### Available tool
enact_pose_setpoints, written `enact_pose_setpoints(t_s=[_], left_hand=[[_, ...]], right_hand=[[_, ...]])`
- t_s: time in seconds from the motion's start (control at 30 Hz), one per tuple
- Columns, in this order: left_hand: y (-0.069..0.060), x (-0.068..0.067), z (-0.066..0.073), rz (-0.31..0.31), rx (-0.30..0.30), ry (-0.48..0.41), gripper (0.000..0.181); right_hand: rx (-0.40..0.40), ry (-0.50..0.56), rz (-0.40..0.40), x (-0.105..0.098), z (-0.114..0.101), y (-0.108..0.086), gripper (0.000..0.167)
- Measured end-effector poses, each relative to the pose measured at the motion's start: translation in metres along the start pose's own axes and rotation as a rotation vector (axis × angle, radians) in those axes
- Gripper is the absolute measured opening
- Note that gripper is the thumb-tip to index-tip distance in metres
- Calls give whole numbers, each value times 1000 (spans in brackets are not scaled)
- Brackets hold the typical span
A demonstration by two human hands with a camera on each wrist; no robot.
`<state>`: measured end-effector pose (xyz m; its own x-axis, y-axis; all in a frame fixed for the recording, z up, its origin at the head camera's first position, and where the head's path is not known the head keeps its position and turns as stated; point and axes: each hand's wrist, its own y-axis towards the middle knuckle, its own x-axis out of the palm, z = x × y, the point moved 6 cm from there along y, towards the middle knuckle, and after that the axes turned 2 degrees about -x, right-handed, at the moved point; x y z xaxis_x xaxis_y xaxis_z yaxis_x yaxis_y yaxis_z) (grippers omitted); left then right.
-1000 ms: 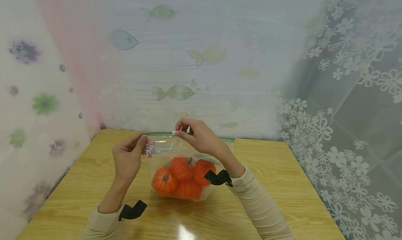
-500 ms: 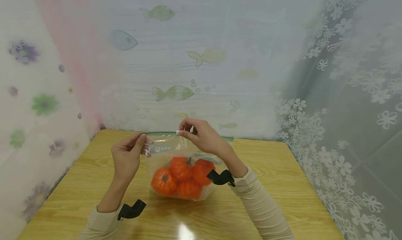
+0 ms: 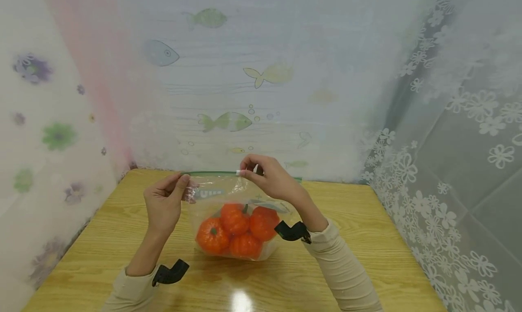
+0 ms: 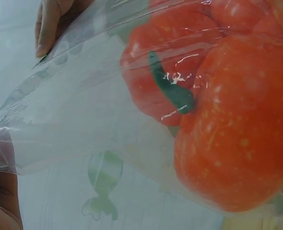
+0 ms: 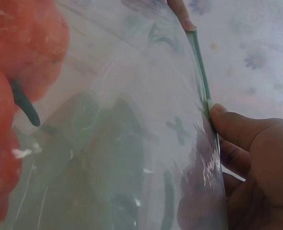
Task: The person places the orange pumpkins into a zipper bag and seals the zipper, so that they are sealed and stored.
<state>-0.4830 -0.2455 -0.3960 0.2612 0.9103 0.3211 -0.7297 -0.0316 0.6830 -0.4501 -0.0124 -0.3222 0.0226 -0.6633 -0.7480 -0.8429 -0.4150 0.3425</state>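
Observation:
A clear zipper bag (image 3: 216, 185) with a green zip strip stands on the table, holding several orange toy pumpkins (image 3: 234, 219) with green stems. My left hand (image 3: 165, 203) pinches the bag's top left corner between thumb and fingers. With thumb and forefinger my right hand (image 3: 269, 176) pinches the small white slider (image 3: 239, 172), right of the middle of the zip. In the right wrist view the thumb of the right hand (image 5: 261, 148) presses on the green zip strip (image 5: 198, 62). The left wrist view shows the pumpkins (image 4: 242, 124) close up through the plastic.
The wooden table (image 3: 350, 239) carries the bag and ends at a wall curtain printed with fish (image 3: 228, 120). Flowered curtains hang at the left and right. A black mount (image 3: 171, 272) sits on the left wrist, and another black mount (image 3: 291, 231) on the right.
My right hand has moved steadily to the right along the zip strip, taking the white slider with it. The left hand has kept its pinch on the corner, nearly still.

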Motion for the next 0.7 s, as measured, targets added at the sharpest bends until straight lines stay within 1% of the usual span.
enact_pose_setpoints(t_s=[0.1,0.23,0.37,0.47,0.6,0.7], left_hand=[[0,0,1,11,4,30,18],[-1,-1,1,8,2,53,19],[-2,-3,0,6,4,38,19],[-2,-4,0,10,21,-3,18],[-3,-6,0,25,18,9,18],[-3,-6,-1,35,3,32,18]], right_hand=[[-3,-2,-1,-1,3,-2,8],[3,2,10,-2,8,-5,9],[5,5,28,-4,12,-9,10],[3,9,37,-5,15,-11,10],[10,12,43,-7,19,-14,10],[16,8,46,-10,21,-16,10]])
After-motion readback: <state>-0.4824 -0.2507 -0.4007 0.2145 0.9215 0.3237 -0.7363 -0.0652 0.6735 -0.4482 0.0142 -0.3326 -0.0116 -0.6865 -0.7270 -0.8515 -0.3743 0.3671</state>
